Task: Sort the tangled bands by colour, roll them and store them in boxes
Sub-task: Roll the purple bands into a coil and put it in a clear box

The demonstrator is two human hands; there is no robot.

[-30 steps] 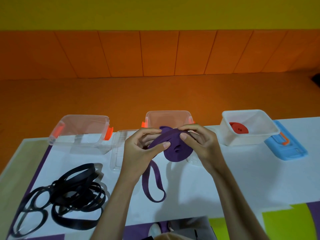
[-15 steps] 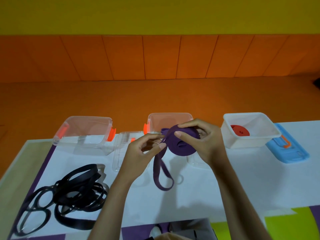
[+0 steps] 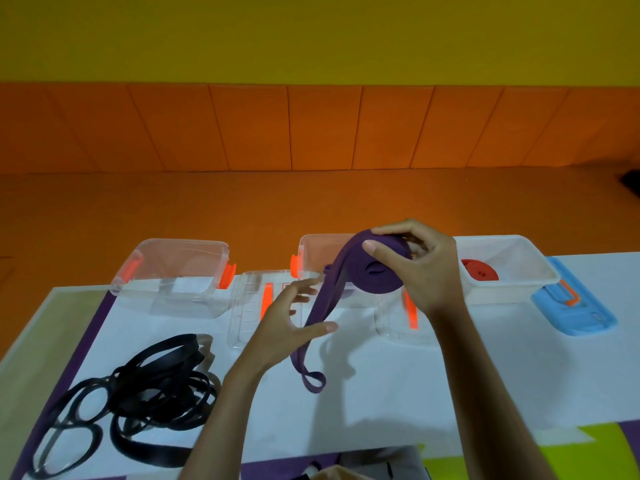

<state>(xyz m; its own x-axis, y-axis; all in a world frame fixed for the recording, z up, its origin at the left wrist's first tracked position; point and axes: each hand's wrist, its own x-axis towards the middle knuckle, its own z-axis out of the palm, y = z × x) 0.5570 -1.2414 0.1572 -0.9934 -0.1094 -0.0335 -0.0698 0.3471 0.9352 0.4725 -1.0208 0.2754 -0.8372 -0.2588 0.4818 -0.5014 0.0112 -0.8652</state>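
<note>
Head | right hand (image 3: 427,271) grips roll (image 3: 377,280) | left hand (image 3: 280,336) open; tail (image 3: 322,303) hangs just right of it, lengthwise downward

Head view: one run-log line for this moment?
step: rolling purple flat band | right hand: grips its coil | left hand: open at loose tail | black flat bands: tangled | red coil: in white box

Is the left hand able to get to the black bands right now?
Probably yes. The left hand looks open and only touches the purple band. The black bands lie on the table close by on its left, and nothing sits between them.
</note>
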